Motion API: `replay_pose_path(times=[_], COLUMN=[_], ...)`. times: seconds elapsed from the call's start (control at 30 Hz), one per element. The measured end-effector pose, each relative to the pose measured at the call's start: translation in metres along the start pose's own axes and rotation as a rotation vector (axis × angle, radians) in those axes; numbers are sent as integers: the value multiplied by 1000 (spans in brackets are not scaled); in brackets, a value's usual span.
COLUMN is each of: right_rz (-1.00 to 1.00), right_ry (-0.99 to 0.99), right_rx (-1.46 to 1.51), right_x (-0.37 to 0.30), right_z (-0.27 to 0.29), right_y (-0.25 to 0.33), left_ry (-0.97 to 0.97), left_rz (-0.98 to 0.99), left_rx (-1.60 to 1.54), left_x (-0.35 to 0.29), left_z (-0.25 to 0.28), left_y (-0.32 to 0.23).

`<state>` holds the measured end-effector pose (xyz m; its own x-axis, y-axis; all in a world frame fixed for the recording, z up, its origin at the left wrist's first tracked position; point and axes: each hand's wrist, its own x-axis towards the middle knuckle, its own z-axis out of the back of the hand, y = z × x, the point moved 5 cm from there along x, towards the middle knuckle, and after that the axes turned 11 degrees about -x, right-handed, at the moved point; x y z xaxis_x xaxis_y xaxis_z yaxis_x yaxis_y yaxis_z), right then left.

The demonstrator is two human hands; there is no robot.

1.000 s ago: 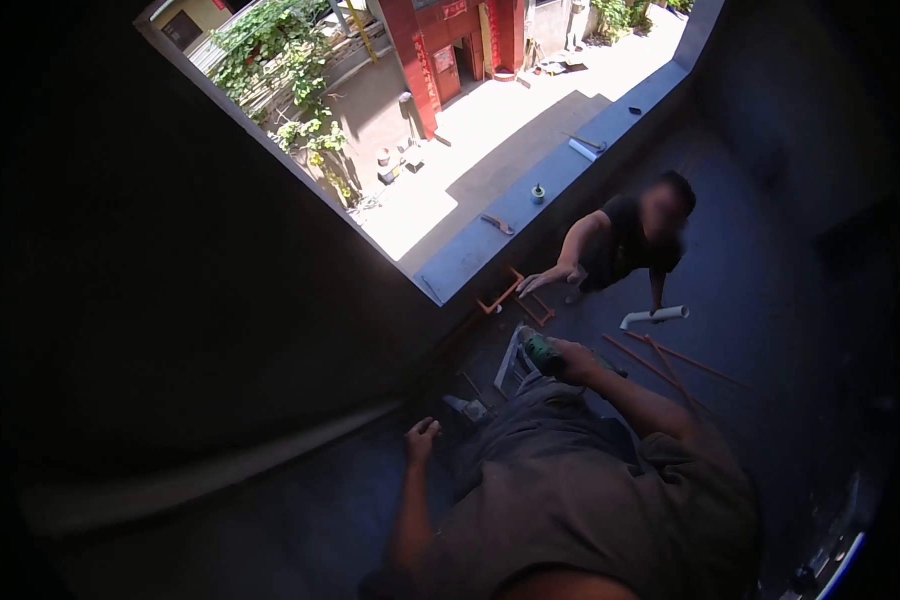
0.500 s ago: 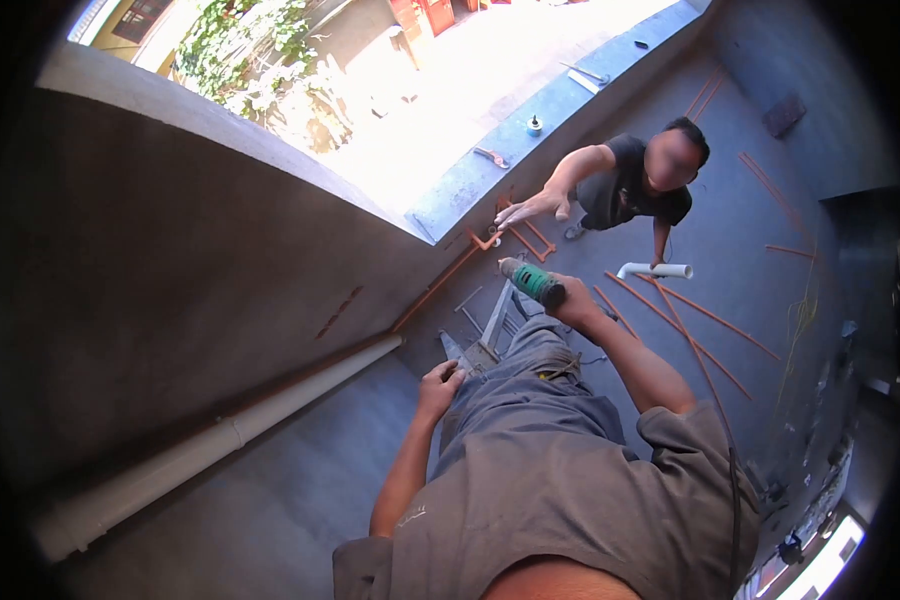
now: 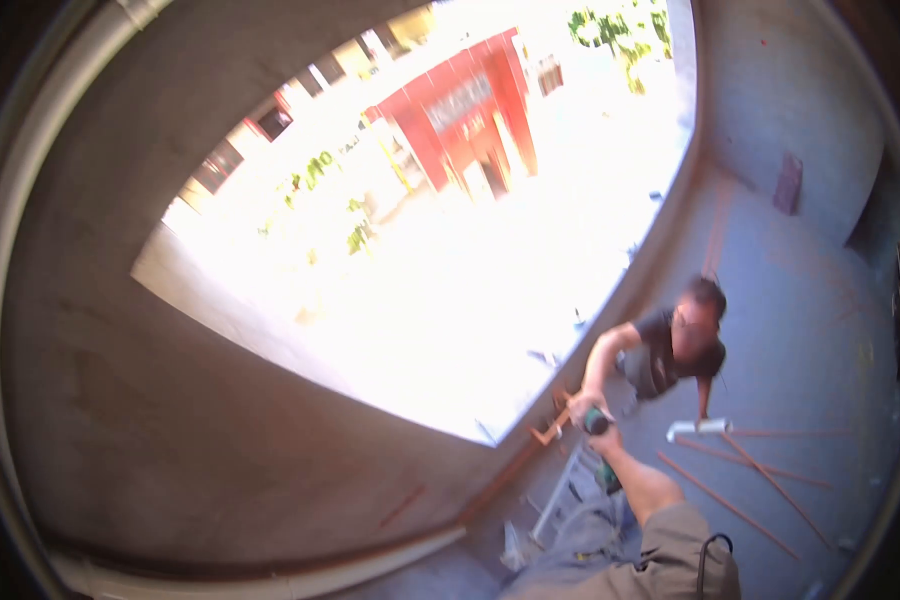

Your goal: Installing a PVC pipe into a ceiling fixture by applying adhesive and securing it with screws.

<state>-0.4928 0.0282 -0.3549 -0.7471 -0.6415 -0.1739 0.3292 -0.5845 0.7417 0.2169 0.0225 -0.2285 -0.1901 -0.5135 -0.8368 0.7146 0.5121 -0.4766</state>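
Note:
My right hand [image 3: 607,440] is closed around the grip of a green and black pistol-grip power tool [image 3: 597,421], held out in front of me. Its exact kind is too blurred to tell. A co-worker stands below, one arm raised, and that person's hand [image 3: 584,402] meets the tool's far end. Whether those fingers grip it or only touch it, I cannot tell. The co-worker's other hand is at a white pipe with a bent end [image 3: 700,428]. My left hand is out of sight.
A ladder [image 3: 562,492] stands beneath my hand. Orange pipes [image 3: 735,505] lie across the floor. An orange pipe fitting [image 3: 547,434] sits at the wall below the bright window opening, where several small tools rest on the sill. A thick white pipe [image 3: 370,562] runs along the wall.
My view has swung up and left, bringing more of the window in. The tool and the co-worker's raised hand, apart before, now meet. My left hand has left the view.

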Motion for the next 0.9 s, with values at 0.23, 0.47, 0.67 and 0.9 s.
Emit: replay_pose_path(times=[0.23, 0.47, 0.67, 0.9], right_rz=[-300, -120, -265, -597], right_ry=[-319, -109, 440, 467], right_rx=[-34, -18, 10, 178], right_x=[54, -8, -127, -216], right_z=[138, 148, 85, 82], right_y=[163, 199, 90, -19], left_ry=[-85, -437, -439, -233], left_rz=[-271, -717, -764, -645], left_rx=[21, -15, 100, 102], left_x=[24, -89, -84, -55], left_z=[5, 33, 56, -23], left_y=[-49, -311, -391, -355])
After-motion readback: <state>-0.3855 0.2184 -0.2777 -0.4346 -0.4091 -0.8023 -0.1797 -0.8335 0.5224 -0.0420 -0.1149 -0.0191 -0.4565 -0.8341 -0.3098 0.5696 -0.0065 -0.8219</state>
